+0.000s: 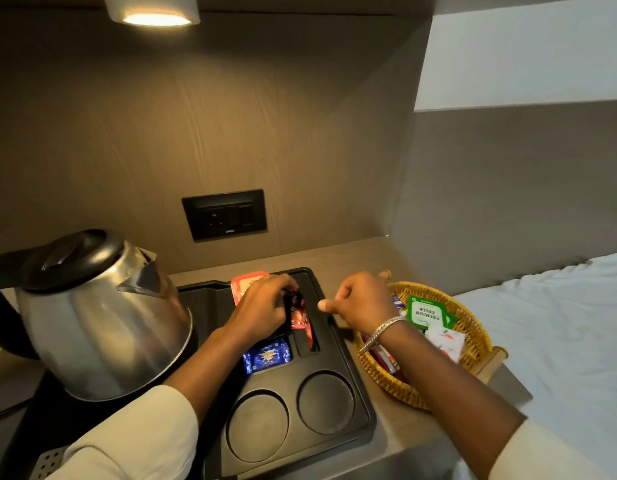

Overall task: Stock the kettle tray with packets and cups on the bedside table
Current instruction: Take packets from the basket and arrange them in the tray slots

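A black kettle tray (360, 403) sits on the bedside table, with a steel kettle (103, 327) on its left. My left hand (262, 306) is over the tray's packet slots, shut on red stick packets (300, 318) that hang into a narrow slot. An orange packet (243, 282) lies behind that hand and a blue packet (267, 355) lies in a nearer slot. My right hand (359, 303) hovers between tray and basket, fingers curled, thumb out, nothing seen in it. Two round cup recesses (326, 403) at the tray's front hold nothing.
A wicker basket (473, 341) to the right of the tray holds a green tea packet (426, 311), white packets and red ones. A black socket panel (224, 214) is on the wooden wall behind. The white bed (559, 341) lies at the right.
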A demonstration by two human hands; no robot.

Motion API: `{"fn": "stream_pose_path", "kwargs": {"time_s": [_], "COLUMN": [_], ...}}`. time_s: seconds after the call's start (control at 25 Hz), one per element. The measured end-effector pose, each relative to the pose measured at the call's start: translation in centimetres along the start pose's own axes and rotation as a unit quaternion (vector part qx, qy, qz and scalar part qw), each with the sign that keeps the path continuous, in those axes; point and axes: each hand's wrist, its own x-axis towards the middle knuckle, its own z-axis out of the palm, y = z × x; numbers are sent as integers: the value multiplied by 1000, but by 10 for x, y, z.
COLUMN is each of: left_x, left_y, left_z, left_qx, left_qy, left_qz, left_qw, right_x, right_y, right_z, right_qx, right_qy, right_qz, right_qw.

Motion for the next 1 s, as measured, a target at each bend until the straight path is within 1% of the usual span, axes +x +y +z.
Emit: {"fn": "stream_pose_path", "kwargs": {"time_s": [0.04, 0.12, 0.2, 0.24, 0.28, 0.36, 0.44, 0.52, 0.6, 0.68, 0.76, 0.8, 0.88, 1.0], "left_x": [0, 1, 5, 7, 10, 15, 20, 23, 25, 27, 27, 28, 26, 21], "left_y": [3, 14, 38, 54, 74, 110, 139, 161, 171, 176, 178, 178, 177, 167], "left_z": [-1, -4, -2, 0, 7, 25, 50, 77, 98, 113, 119, 120, 112, 93], "left_qx": [11, 14, -13, -35, -63, -109, -150, -180, -156, -138, -149, -155, -182, -248], "left_qy": [9, 59, 114, 127, 125, 93, 30, -50, -124, -178, -191, -175, -117, -23], "left_qz": [2, 1, 20, 34, 47, 70, 71, 38, -6, -49, -79, -90, -106, -132], "left_qw": [1000, 998, 993, 991, 989, 987, 986, 982, 980, 973, 967, 968, 970, 960], "right_x": [-2, -6, -9, -9, -11, -15, -21, -24, -25, -24, -22, -20, -17, -11], "right_y": [11, 38, 71, 86, 101, 121, 135, 144, 150, 153, 153, 154, 151, 136], "right_z": [-17, -55, -90, -102, -112, -116, -113, -107, -102, -103, -109, -112, -117, -117], "right_qx": [17, 33, -9, -40, -70, -117, -180, -241, -256, -235, -177, -136, -45, 66], "right_qy": [15, 53, 81, 78, 58, -16, -83, -109, -100, -75, -73, -84, -103, -89], "right_qz": [7, 12, 20, 26, 32, 38, 17, -33, -75, -95, -97, -97, -106, -140], "right_qw": [1000, 998, 996, 996, 995, 992, 980, 964, 959, 964, 977, 982, 988, 984]}}
